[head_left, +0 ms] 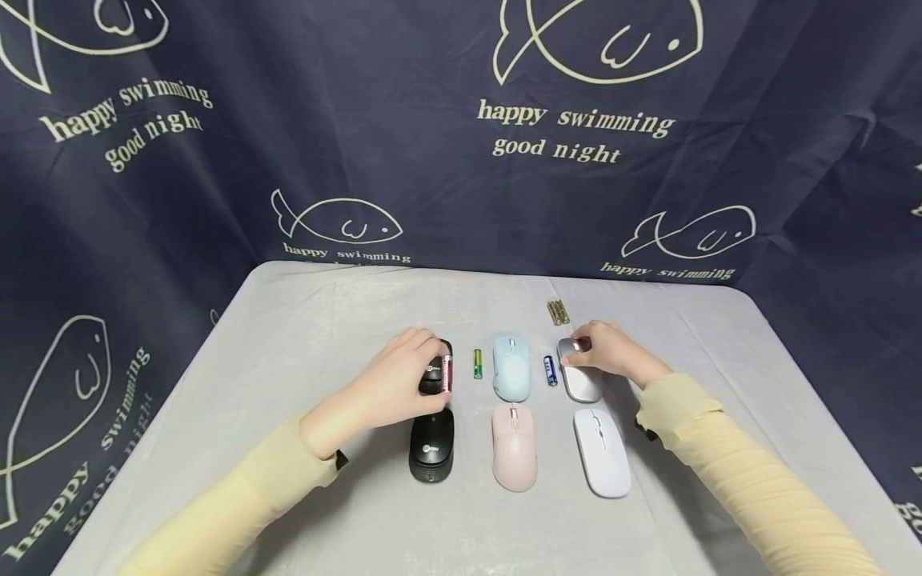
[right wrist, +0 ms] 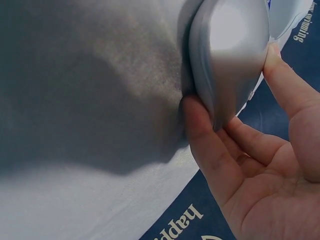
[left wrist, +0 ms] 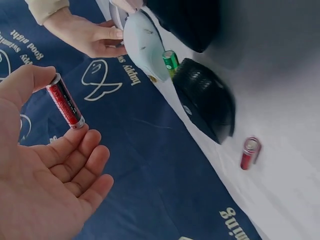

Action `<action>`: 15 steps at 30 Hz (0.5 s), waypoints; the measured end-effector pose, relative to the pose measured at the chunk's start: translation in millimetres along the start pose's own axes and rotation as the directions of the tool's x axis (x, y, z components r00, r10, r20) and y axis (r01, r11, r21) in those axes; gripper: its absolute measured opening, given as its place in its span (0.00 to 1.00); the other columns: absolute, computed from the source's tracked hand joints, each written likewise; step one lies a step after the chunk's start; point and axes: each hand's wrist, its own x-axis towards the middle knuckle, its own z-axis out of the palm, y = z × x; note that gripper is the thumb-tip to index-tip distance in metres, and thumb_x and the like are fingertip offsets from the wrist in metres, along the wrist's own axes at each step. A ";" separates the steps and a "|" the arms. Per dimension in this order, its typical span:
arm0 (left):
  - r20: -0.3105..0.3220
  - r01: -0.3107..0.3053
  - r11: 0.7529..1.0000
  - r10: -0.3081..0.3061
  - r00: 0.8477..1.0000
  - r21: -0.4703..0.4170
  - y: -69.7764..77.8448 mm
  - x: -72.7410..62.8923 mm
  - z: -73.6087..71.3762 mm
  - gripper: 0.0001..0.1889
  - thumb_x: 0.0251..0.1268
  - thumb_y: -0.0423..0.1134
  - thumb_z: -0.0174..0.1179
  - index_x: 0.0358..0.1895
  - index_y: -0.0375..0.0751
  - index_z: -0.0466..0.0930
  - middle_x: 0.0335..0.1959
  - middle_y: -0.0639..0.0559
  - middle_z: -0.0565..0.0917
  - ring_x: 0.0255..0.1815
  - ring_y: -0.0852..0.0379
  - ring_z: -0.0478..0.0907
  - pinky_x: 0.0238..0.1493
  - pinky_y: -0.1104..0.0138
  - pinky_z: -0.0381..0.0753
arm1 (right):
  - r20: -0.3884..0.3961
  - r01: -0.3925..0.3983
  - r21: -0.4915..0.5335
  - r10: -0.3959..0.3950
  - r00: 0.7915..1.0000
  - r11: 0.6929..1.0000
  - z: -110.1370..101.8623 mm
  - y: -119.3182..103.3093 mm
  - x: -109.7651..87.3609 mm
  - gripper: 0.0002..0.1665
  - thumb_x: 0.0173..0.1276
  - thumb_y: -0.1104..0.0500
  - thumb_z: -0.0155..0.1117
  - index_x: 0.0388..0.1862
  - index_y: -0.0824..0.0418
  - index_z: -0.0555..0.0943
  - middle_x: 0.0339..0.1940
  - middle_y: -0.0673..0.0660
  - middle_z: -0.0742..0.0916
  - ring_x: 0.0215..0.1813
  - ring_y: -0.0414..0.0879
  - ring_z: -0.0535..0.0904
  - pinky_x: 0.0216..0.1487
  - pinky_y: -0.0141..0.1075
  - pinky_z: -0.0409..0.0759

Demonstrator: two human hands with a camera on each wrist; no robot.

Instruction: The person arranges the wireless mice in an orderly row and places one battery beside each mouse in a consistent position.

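Observation:
My left hand pinches a red battery between thumb and a fingertip, raised over the far black mouse. That mouse is partly hidden by the hand in the head view. On the other side, my right hand grips the far end of a silver-grey mouse, thumb at one side and fingers at the other. The right wrist view shows its smooth, shiny back between thumb and fingers. Beside this mouse lies a blue battery. Another red battery appears on the table in the left wrist view.
A light blue mouse sits between the hands, with a green battery to its left. Nearer are a black mouse, a pink mouse and a white mouse. Gold-and-dark batteries lie farther back, before a dark blue curtain.

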 end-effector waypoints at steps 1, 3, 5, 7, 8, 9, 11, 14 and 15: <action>-0.002 0.006 1.000 -0.006 1.000 -0.005 -1.0 -3.4 -0.1 0.22 0.46 0.48 0.67 0.44 0.42 0.76 0.43 0.53 0.76 0.48 0.57 0.69 0.53 0.62 0.71 | 0.002 0.000 -0.001 0.000 1.000 1.000 0.0 0.1 0.1 0.36 0.57 0.49 0.70 0.54 0.75 0.76 0.51 0.70 0.81 0.57 0.66 0.73 0.58 0.55 0.70; -0.003 0.021 1.000 -0.021 1.000 -0.010 -3.8 -10.6 0.4 0.22 0.45 0.49 0.68 0.44 0.42 0.76 0.42 0.53 0.76 0.48 0.57 0.69 0.54 0.62 0.71 | 0.004 -0.002 -0.002 0.002 1.000 1.000 0.0 0.4 -0.1 0.36 0.58 0.48 0.70 0.54 0.75 0.75 0.51 0.71 0.80 0.57 0.66 0.73 0.59 0.55 0.70; -0.003 0.039 0.999 -0.039 0.999 -0.009 -6.3 -17.8 0.4 0.23 0.45 0.49 0.68 0.44 0.42 0.76 0.43 0.54 0.76 0.49 0.57 0.70 0.54 0.61 0.71 | 0.004 -0.004 -0.002 0.004 1.000 1.000 -0.1 0.8 -0.2 0.36 0.58 0.48 0.70 0.55 0.75 0.75 0.51 0.71 0.80 0.57 0.66 0.73 0.59 0.55 0.70; -0.003 0.059 0.998 -0.059 0.998 -0.005 -8.4 -24.6 0.0 0.23 0.45 0.50 0.68 0.45 0.42 0.76 0.44 0.54 0.76 0.49 0.57 0.70 0.55 0.60 0.72 | 0.005 -0.006 -0.002 0.006 1.000 1.000 -0.2 0.7 -0.2 0.36 0.58 0.49 0.70 0.55 0.75 0.75 0.52 0.71 0.80 0.57 0.66 0.73 0.59 0.55 0.69; -0.001 0.068 0.998 -0.068 0.998 -0.003 -9.4 -27.8 -0.1 0.24 0.45 0.50 0.68 0.45 0.43 0.76 0.44 0.54 0.76 0.49 0.56 0.70 0.55 0.60 0.72 | 0.004 -0.007 -0.001 0.007 1.000 1.000 -0.3 0.7 -0.2 0.36 0.58 0.49 0.70 0.55 0.76 0.75 0.52 0.71 0.80 0.58 0.67 0.72 0.59 0.55 0.69; -0.002 0.071 0.997 -0.071 0.997 -0.002 -9.9 -31.0 -0.5 0.24 0.45 0.50 0.69 0.45 0.42 0.76 0.45 0.54 0.77 0.50 0.56 0.71 0.56 0.59 0.72 | 0.003 -0.007 -0.001 0.007 1.000 1.000 -0.3 0.8 -0.2 0.36 0.58 0.49 0.70 0.55 0.76 0.75 0.52 0.71 0.80 0.58 0.66 0.72 0.60 0.55 0.69; -0.003 0.074 0.997 -0.074 0.997 0.004 -11.0 -37.0 -0.7 0.24 0.45 0.50 0.69 0.45 0.43 0.76 0.46 0.53 0.77 0.51 0.56 0.71 0.57 0.58 0.71 | 0.002 -0.008 0.001 0.008 1.000 1.000 -0.2 0.8 -0.2 0.36 0.58 0.49 0.70 0.55 0.76 0.75 0.52 0.72 0.80 0.58 0.66 0.73 0.60 0.55 0.69; 0.000 0.074 0.997 -0.074 0.997 0.008 -13.1 -46.0 0.5 0.24 0.45 0.49 0.69 0.46 0.43 0.76 0.48 0.53 0.77 0.52 0.55 0.71 0.58 0.58 0.71 | 0.001 -0.003 0.000 0.003 1.000 1.000 -0.2 0.3 -0.4 0.36 0.58 0.49 0.70 0.55 0.76 0.75 0.51 0.71 0.80 0.57 0.66 0.73 0.60 0.55 0.69; 0.001 0.072 0.997 -0.072 0.997 0.009 -14.1 -48.8 1.4 0.24 0.44 0.49 0.69 0.45 0.43 0.76 0.48 0.54 0.77 0.52 0.56 0.71 0.58 0.58 0.71 | 0.001 -0.002 0.000 0.002 1.000 1.000 -0.2 0.0 -0.5 0.36 0.58 0.49 0.70 0.55 0.76 0.75 0.51 0.71 0.80 0.57 0.66 0.73 0.60 0.55 0.69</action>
